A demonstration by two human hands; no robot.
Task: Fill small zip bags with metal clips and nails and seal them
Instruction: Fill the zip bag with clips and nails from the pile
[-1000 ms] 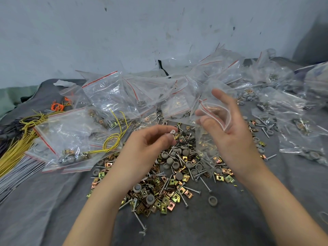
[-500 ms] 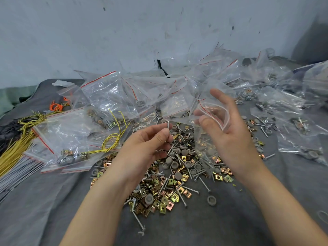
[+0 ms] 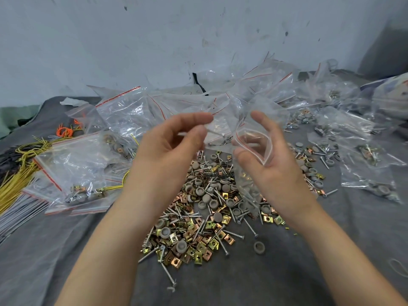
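Note:
My right hand (image 3: 273, 168) pinches a small clear zip bag (image 3: 247, 188) by its red-lined mouth, which gapes toward the left. The bag hangs down over the pile with some nails and clips inside. My left hand (image 3: 167, 149) is raised just left of the bag's mouth. It pinches a thin silver nail (image 3: 215, 133) between thumb and fingers, with the nail's tip pointing at the opening. Below both hands lies a loose pile (image 3: 205, 213) of brass clips, nails and grey round caps on the grey cloth.
Empty zip bags (image 3: 136, 111) are heaped at the back against the wall. Filled bags lie at the left (image 3: 72, 166) and at the right (image 3: 366, 180). Yellow wires (image 3: 17, 182), orange ties (image 3: 65, 131) and grey rods (image 3: 15, 215) sit at the far left.
My left hand has risen from just above the pile to the bag's mouth, bringing a nail with it. My right hand has kept the bag held open and shifted slightly.

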